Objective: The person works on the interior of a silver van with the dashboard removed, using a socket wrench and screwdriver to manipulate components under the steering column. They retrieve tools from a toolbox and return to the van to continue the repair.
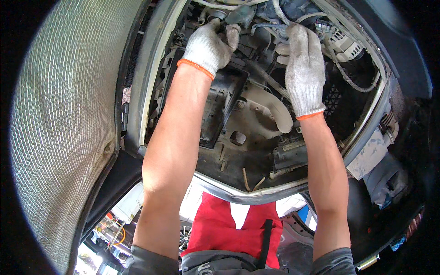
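Note:
Both my hands wear white knit gloves with orange cuffs and reach into a dusty vehicle compartment. My left hand [208, 46] is at the far left, its fingers curled closed beside a round metal part [217, 14] and a dark greenish part [238, 13]. What those fingers grip, if anything, is hidden. Farther right, my right hand [305, 68] lies palm down with fingers stretched forward, the thumb side held apart. Its fingertips are close to a pale corrugated hose [280, 11] and some wiring. No held object shows in it.
A dark rectangular tray [221, 117] sits below my left hand. Right of it, a curved beige pipe [279, 114] crosses the compartment. A slotted pale housing [346, 45] stands at the far right. The woven silver panel [73, 114] fills the left side.

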### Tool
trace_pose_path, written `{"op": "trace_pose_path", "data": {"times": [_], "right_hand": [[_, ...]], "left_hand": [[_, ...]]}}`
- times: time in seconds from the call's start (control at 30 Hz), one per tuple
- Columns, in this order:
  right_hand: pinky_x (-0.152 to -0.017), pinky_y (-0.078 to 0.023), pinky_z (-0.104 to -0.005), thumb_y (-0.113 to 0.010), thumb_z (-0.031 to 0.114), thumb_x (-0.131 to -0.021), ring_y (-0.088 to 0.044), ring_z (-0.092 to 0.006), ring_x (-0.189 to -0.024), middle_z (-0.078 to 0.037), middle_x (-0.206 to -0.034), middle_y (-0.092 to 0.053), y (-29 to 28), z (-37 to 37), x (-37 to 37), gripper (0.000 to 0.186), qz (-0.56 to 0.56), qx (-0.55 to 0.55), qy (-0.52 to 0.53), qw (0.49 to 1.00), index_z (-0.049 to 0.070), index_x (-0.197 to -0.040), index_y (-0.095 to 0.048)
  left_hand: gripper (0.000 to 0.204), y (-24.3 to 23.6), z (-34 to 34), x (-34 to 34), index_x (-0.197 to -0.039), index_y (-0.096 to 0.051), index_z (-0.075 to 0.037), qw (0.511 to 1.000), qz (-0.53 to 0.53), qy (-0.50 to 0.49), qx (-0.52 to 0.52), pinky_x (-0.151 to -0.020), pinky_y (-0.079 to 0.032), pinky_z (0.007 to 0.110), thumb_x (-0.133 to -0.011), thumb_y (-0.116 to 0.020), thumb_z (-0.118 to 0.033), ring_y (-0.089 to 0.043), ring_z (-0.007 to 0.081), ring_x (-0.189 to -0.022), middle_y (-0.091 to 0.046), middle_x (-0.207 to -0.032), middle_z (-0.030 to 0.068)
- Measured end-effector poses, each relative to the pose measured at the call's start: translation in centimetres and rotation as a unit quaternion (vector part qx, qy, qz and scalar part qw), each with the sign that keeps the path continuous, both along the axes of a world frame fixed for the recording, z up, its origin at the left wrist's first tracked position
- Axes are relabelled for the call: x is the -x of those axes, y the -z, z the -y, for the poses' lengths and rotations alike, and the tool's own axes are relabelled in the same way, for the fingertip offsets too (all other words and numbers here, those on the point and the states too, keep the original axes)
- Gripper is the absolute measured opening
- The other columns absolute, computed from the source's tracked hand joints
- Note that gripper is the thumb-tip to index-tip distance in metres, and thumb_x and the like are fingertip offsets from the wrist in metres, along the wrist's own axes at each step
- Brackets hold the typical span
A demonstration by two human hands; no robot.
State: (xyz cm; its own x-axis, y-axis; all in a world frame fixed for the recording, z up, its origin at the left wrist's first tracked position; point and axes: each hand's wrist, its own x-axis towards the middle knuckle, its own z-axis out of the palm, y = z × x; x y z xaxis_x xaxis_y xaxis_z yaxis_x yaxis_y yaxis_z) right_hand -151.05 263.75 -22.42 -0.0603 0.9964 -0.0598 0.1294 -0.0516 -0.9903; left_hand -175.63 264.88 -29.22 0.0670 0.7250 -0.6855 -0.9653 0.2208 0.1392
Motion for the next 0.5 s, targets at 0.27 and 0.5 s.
{"op": "trace_pose_path", "data": {"times": [0.27,0.5], "right_hand": [[-0.097,-0.059,-0.0487,-0.065,0.023,-0.117,-0.071,-0.043,-0.111,-0.02,-0.124,-0.073,2.2,-0.3,-0.3,0.026,0.102,-0.07,-0.014,0.992,0.008,-0.138,-0.068],[-0.085,-0.06,-0.0336,-0.057,0.047,-0.121,-0.073,-0.0164,-0.094,-0.009,-0.115,-0.075,2.3,-0.2,-0.5,0.051,0.107,-0.021,-0.03,0.994,0.003,-0.145,-0.065]], "left_hand": [[0.029,0.3,1.2,-1.6,-0.128,-0.063,0.004,0.885,-0.46,-0.01,0.066,-0.079,-0.069,0.056,-0.119,-0.055,-0.022,-0.075,0.0381,-0.087,-0.075,-0.11,0.0229],[0.049,0.3,-1.1,-0.5,-0.14,-0.068,0.0,0.753,-0.629,0.126,0.147,-0.095,-0.058,0.044,-0.113,-0.056,-0.039,-0.075,0.0374,-0.102,-0.078,-0.118,0.0241]]}}
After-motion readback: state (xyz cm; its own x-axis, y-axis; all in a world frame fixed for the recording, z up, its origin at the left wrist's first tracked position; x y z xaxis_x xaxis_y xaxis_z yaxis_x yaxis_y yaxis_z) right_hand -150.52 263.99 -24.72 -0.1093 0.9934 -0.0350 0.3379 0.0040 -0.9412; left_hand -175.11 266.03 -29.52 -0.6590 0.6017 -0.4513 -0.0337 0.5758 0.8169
